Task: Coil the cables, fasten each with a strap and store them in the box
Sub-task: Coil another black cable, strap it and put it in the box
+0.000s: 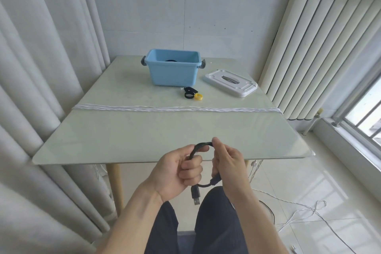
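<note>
Both hands, left hand [179,173] and right hand [226,163], grip the coiled black cable [201,146] upright before the table [144,130] near edge, USB plug [195,196] pointing down, blue box [173,68] well beyond.

Home room, likely: pale curtains [41,68] flanking glass-topped table [144,130], window [362,117] right of table (tiled floor [309,181] below).

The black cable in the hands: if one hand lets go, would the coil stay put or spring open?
Probably springs open: no strap is on the black cable yet, and both the left hand and the right hand grip it. It looks light and floppy; its plug dangles freely below.
</note>
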Demonstrator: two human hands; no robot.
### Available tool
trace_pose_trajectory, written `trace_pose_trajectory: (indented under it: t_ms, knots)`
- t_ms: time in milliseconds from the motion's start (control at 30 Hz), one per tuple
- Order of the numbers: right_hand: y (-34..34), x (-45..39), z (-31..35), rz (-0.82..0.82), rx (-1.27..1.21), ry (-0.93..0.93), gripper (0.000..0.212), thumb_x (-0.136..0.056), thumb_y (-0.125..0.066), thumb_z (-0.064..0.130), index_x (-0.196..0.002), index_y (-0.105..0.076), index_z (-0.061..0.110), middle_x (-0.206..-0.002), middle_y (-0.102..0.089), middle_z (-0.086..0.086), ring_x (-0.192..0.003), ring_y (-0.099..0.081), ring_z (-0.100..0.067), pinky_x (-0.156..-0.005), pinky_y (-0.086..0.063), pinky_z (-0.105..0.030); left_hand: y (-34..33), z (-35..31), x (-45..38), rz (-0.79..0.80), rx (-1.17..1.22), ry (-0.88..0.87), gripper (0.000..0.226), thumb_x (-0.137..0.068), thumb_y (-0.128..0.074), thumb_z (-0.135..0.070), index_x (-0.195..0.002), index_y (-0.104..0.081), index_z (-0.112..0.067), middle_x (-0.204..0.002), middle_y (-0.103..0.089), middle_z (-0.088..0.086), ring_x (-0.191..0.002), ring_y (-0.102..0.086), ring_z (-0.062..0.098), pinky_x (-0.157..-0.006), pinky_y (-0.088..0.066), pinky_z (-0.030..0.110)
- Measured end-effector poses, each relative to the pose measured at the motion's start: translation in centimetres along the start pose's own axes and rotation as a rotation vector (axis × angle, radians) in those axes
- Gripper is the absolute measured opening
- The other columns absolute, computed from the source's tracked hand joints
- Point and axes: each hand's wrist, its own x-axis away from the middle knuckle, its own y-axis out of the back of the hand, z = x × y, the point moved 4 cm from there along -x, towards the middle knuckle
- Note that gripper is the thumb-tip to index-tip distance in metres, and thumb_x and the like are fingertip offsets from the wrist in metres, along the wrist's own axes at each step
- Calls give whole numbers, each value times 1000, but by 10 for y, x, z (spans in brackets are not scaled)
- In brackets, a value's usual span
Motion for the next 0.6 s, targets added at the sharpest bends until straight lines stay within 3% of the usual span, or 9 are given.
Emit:
trace_pose_trajectory:
  t_ms: [133,367,500,600]
  knots:
    - [-9,-2,-1,-71,2,23,53,-99,-55,43,-59,-41,12,-62,-29,-12,-46,-33,-22,-34,-35,-24,-1,3,1,-29,-91,56,35,-98,-44,-40,-72,-48,-17,-56,-17,-5,-42,-16,9,-41,-21,23]
    - [-18,-2,-2,-196,-129,34,51,-102,-50,42,-61,-40,13,-52,-30,0,-46,-30,-18,-44,-29,-27,8,7,-12,-335,89,-93,22,-96,-49,-22,-79,-56,-9,-56,-25,-5,-44,-23,10,-43,-20,22]
    - [-25,0,-5,-47,-139,36,49,-103,-49,38,-67,-51,6,-50,-38,0,-45,-42,-21,-45,-44,-31,13,2,-10,-419,155,-230,20,-97,-52,-21,-84,-59,-7,-53,-25,-7,-42,-22,9,-44,-20,23]
    - [-21,-4,-4,45,-80,61,46,-102,-55,35,-76,-63,-2,-55,-49,-4,-52,-53,-21,-54,-58,-41,19,-1,-5,-407,140,-269,24,-97,-54,-27,-91,-62,-4,-51,-22,-8,-39,-20,7,-42,-18,22]
